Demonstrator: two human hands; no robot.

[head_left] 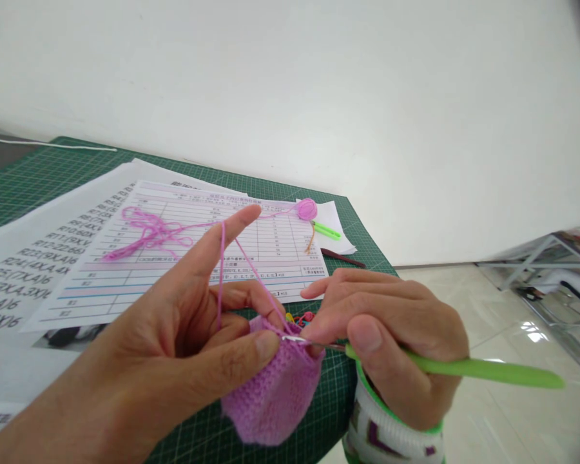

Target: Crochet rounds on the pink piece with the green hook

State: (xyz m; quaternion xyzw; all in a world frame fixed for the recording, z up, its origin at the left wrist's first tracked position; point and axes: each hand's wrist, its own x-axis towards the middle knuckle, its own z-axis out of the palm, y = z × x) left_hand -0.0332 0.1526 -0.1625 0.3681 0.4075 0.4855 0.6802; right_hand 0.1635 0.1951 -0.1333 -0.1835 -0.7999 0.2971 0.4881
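Observation:
My left hand (188, 335) pinches the rim of a pink-purple crochet piece (275, 399) between thumb and fingers. Its index finger points up, with pink yarn (221, 270) looped over it and running down to the work. A crochet hook (488, 370) with a light green handle lies in my right hand (391, 328), gripped between thumb and fingers. The hook's metal tip meets the yarn at the piece's upper edge, close to my left thumb. Small coloured bits (302, 318), red and yellow, show just behind the rim; what they are I cannot make out.
A green cutting mat (362, 238) carries printed sheets (91, 225). On the papers lie a loose yarn tangle (149, 232), a small yarn ball (307, 209) and a bright green stitch marker (327, 231). Beside them is a dark stick (343, 258). A metal rack (551, 258) stands at right.

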